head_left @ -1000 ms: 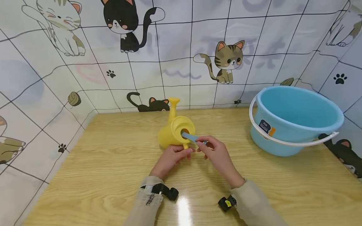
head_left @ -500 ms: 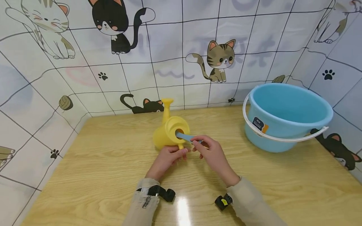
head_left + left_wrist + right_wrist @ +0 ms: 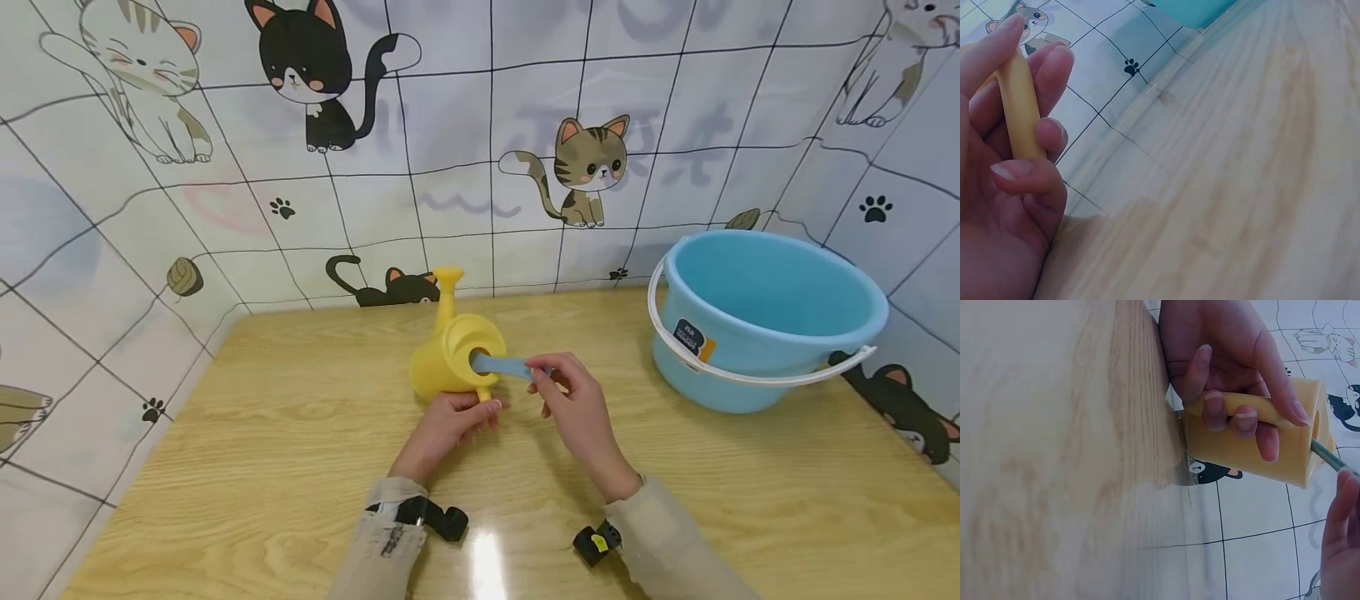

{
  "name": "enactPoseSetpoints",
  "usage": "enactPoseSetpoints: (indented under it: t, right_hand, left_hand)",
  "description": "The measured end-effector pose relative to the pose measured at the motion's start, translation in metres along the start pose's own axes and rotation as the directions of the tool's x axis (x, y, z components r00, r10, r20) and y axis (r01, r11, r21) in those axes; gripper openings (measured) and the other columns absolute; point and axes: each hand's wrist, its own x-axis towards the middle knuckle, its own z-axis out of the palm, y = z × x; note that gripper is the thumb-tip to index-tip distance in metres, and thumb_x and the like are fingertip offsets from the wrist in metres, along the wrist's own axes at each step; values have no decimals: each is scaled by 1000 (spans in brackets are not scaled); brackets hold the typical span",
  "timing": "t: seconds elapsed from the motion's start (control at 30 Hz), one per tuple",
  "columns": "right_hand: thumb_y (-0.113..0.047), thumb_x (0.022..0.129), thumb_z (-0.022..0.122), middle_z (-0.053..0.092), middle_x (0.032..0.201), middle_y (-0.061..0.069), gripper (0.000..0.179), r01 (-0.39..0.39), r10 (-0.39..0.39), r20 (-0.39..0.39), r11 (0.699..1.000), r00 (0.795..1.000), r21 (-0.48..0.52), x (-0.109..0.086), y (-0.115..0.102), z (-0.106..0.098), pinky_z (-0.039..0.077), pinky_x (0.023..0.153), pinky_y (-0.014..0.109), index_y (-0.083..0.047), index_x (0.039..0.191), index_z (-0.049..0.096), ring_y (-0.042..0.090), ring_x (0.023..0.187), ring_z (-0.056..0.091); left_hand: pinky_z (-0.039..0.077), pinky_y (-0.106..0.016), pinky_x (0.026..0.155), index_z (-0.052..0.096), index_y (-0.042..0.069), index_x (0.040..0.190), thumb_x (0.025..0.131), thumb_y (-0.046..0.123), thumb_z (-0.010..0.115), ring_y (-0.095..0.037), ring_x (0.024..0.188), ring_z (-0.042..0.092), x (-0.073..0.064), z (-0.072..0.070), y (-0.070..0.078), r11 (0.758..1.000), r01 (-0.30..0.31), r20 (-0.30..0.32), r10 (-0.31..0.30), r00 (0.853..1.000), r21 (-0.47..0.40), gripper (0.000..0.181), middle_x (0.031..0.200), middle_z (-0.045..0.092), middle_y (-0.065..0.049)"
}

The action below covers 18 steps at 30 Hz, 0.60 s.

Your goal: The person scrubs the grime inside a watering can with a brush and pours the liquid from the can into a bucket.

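the inner end of a flat, pale-blue plastic-looking stick (image 3: 504,366) is hidden inside a yellow, rounded, smooth plastic-looking watering can (image 3: 433,368) on a wood-grained table (image 3: 300,425). the right hand (image 3: 576,407) pinches the stick's outer end; the left hand (image 3: 452,423) curls round the can's slim tubular handle (image 3: 1257,407).

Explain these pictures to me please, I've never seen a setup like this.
There's no machine here, just a person's bare left hand and right hand, with a small black camera on each wrist. The wide picture comes from a camera worn on the head, looking forward and down. The other two come from the wrist cameras, so things appear closer and tipped over. A blue bucket stands on the wooden table. The left hand grips the handle of a yellow can; the right hand pinches a blue stick that reaches into the can.
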Motion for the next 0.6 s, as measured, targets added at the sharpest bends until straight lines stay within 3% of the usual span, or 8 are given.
enactPoseSetpoints:
  t: [0.23, 0.4, 0.6]
  right_hand:
    - [-8, 90, 53, 50, 88, 13, 20, 42, -45, 47, 997, 998, 68, -3, -4, 0, 45, 50, 30, 1, 107, 56, 18, 71, 55]
    - [-8, 89, 55, 54, 85, 19, 24, 37, -50, 120, 993, 991, 113, -4, -7, 2, 44, 50, 26, 1, 110, 54, 19, 71, 56]
    - [-9, 87, 57, 59, 93, 15, 22, 16, -30, 231, 998, 972, 62, -8, -8, 5, 46, 52, 30, -1, 108, 57, 25, 74, 57]
  left_hand:
    - [29, -22, 43, 66, -4, 88, 85, 34, 60, -30, 53, 32, -5, 2, 8, 1000, -2, -1, 2, 1000, -13, 39, 79, 53, -27]
    - [28, -22, 42, 66, -4, 85, 84, 35, 60, -21, 49, 33, -5, 1, 7, 1000, -9, -12, 9, 1000, -17, 40, 72, 50, -23]
    - [29, -23, 42, 66, 5, 77, 84, 37, 60, -14, 47, 35, -8, 1, 8, 1000, -22, -15, 22, 1000, 8, 33, 69, 47, -24]
